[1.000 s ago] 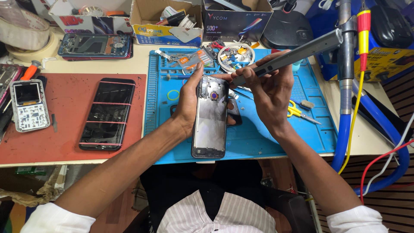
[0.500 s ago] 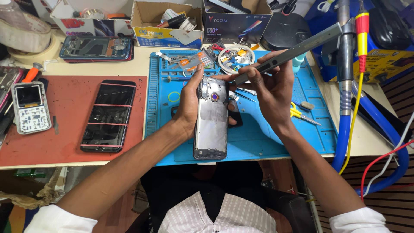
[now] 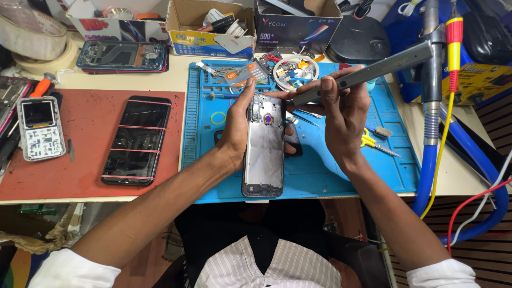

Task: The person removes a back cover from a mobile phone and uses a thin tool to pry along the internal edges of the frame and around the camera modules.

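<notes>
The phone [image 3: 263, 146], opened at the back with its grey metal inside showing, stood tilted above the blue mat [image 3: 341, 170], its lower end near the mat's front edge. The left hand [image 3: 238, 125] gripped it along its left side, thumb on the near face and fingers wrapped behind. The right hand [image 3: 344, 109] was closed around a long grey tool [image 3: 362, 73], shaped like a thick pen, which slanted up to the right; its tip met the upper part of the phone, close to the round camera ring. Whether the tip actually touched a screw could not be told.

On the mat beyond the phone lay a white ring dish [image 3: 292, 72] of small parts, an orange card [image 3: 240, 76] and thin tweezers [image 3: 306, 114]. Yellow-handled cutters [image 3: 373, 141] lay just right of the right wrist. To the left, on a red mat [image 3: 80, 176], a black phone [image 3: 137, 140] banded with pink strips lay flat, with a small keypad phone [image 3: 40, 128] beside it. A blue phone frame [image 3: 121, 55] sat farther back, near a tape roll [image 3: 32, 40]. Open cardboard boxes [image 3: 210, 26] lined the rear of the bench. A blue hose [image 3: 432, 160] and a yellow cable [image 3: 445, 117] hung at the right.
</notes>
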